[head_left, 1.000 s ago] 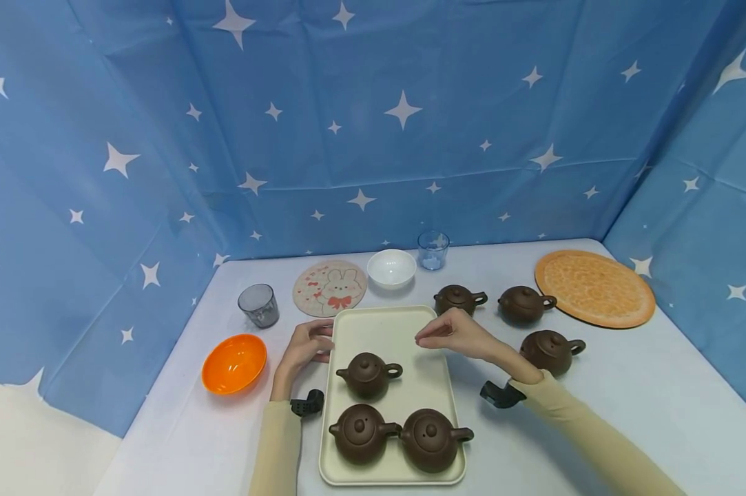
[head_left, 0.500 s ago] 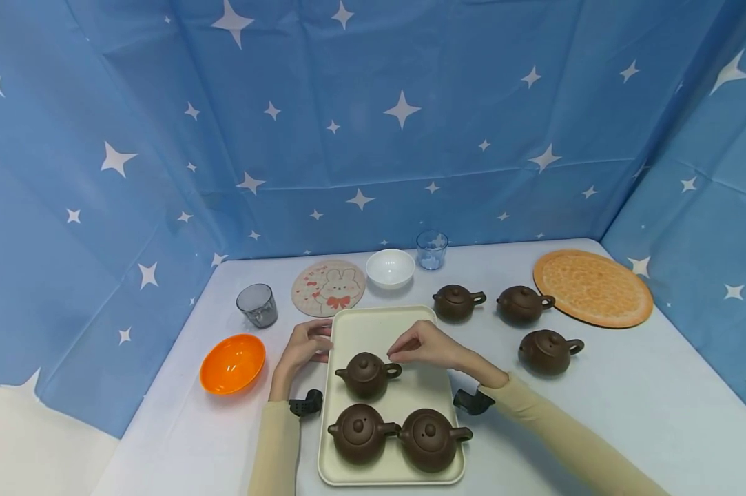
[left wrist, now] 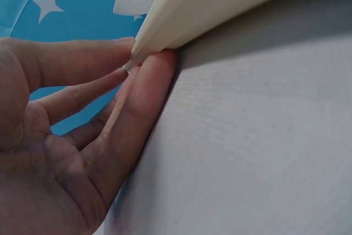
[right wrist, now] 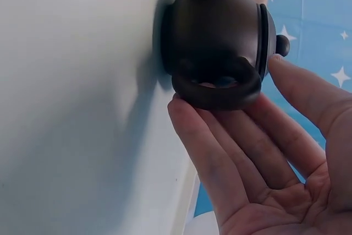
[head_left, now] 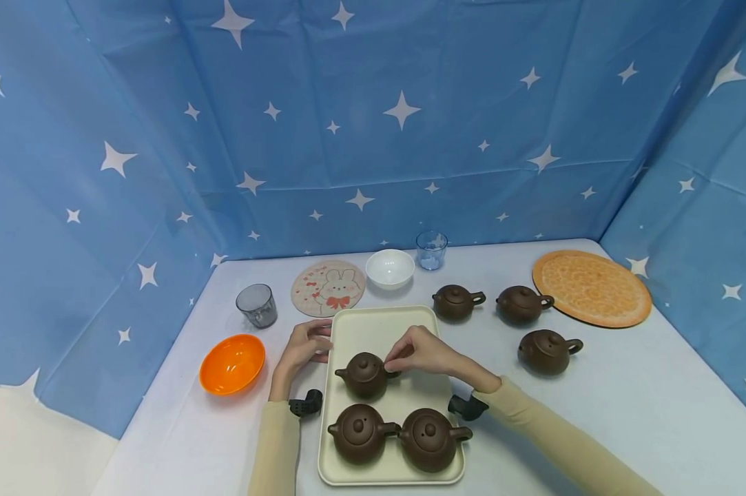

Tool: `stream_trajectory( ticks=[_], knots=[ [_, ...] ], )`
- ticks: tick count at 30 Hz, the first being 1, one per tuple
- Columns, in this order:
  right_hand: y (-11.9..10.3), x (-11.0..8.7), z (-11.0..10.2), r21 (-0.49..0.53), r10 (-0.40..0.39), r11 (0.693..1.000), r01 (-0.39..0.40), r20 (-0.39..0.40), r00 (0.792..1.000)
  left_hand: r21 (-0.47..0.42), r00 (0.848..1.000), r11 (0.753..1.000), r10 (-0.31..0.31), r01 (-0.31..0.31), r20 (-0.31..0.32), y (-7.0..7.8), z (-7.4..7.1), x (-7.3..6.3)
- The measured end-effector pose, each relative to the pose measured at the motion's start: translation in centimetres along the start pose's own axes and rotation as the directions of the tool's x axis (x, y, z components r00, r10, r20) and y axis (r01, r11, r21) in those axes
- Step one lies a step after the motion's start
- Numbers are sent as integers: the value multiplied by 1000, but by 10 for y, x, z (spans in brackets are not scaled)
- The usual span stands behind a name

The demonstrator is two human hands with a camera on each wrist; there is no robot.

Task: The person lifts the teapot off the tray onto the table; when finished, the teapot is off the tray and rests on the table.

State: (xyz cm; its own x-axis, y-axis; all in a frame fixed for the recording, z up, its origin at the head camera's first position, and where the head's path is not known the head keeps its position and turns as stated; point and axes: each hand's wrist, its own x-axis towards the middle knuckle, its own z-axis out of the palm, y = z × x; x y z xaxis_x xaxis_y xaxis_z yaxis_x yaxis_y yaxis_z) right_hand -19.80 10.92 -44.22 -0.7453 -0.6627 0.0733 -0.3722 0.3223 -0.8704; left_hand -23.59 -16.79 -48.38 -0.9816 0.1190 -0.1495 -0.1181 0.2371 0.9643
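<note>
The worktop is white; its surface is possibly cloth, the view shows this not so clearly. Directly on it are one cream tray, an orange bowl, a grey glass, a rabbit mat, a white bowl, a blue glass, three brown teapots and a round tan mat.

The head camera looked forward and down from beyond the near end of the tray, well back. Close beside its left edge, the left wrist camera faced the curtain; the right wrist camera, near the right edge, faced across at a teapot the head view shared.
</note>
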Motion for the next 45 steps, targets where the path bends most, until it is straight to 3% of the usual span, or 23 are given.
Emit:
stream_trajectory(
  ticks=[14, 45],
  knots=[
    [-3, -2, 6, 39, 23, 999, -23, -20, 1000, -4, 1000, 1000, -1, 1, -3, 3, 1, -2],
    [-1, -3, 6, -83, -18, 996, 13, -58, 998, -8, 1000, 1000, 1, -1, 2, 1, 0, -1]
  ],
)
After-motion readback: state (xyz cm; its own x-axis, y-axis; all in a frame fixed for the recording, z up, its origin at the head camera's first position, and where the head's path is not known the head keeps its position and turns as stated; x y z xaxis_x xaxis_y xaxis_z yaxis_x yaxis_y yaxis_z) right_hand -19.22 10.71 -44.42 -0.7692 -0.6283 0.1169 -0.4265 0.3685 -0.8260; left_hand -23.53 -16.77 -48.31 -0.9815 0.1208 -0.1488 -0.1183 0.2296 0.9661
